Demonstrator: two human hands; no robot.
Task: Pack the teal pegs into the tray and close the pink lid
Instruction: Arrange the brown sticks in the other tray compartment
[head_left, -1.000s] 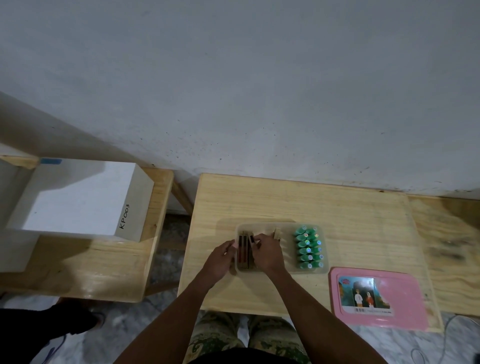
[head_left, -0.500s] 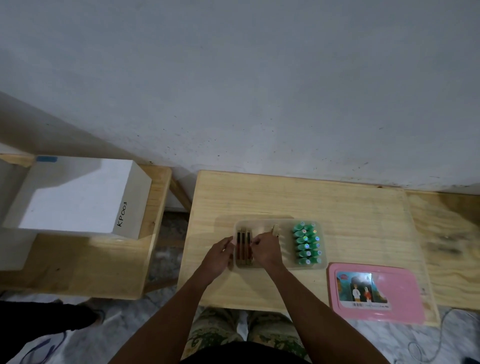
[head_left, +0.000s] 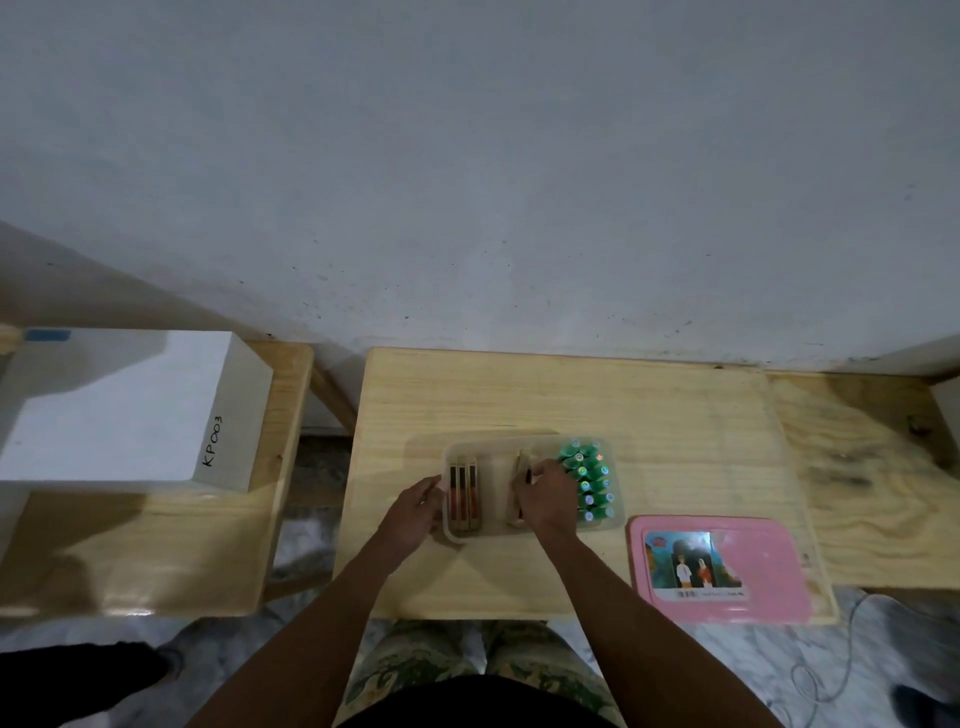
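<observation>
Grey plaster wall (head_left: 467, 182) is seen behind a pale wooden counter (head_left: 519, 395). On it, the right hand (head_left: 545, 496) is held inside the tray (head_left: 519, 531), its fingers curled round a wooden strip (head_left: 522, 462) stood on edge. Just right of that hand, the teal pegs (head_left: 592, 478) are packed in two rows against the tray's right wall. The left hand (head_left: 413, 509) is laid against the tray's left wall (whether the rim is gripped cannot be told). Three dark-faced blocks (head_left: 462, 493) are lined up just inside that wall. The pink lid (head_left: 769, 577) is seen flat near the counter's front right corner, apart from the tray. A white box (head_left: 114, 415) marked KP003 is carried by a second counter (head_left: 156, 545) to the left.
</observation>
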